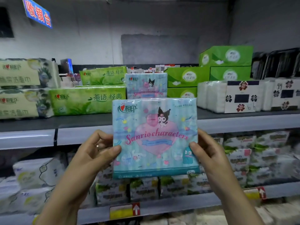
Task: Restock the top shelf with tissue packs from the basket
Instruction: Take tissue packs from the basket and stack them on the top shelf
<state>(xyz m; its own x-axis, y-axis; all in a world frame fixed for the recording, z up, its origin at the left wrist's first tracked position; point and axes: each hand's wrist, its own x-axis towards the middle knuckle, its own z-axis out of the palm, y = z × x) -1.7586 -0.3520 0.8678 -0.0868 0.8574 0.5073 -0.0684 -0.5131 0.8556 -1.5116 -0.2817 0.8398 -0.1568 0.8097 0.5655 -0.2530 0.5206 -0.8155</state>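
Pale-blue film covers the Sanrio tissue pack [155,137], which you hold upright with its print facing you, in the air in front of the top shelf [81,121]. Your left hand [95,148] pinches the pack's left edge, thumb flat on the printed face and fingers curled round behind. Your right hand [209,148] pinches the right edge in the same way.

A hold at both edges probably serves to keep the soft pack flat and its label outward. You have it lined up with a matching pack [146,86] that stands farther back on the shelf. That pack sits between the green tea-print packs [87,100] on the left and the green tissue boxes [186,77] on the right. White flower-label packs [227,96] lie farther right. The bare strip of shelf near the matching pack looks like the intended slot.

Several things are hidden or unclear:
- Your fingertips behind the pack are hidden, so you cannot judge how deep the grip goes.
- The held pack covers the lower part of the matching pack and the shelf directly in front of it.
- Whether the pack touches the shelf's front lip cannot be told.
- The basket is out of view.
- Goods on the lower shelf [178,203] are blurred and their labels unreadable.
- The blue hanging sign [38,13] is cut off at the top.
- The frame's right edge crops the dark packs [279,64].
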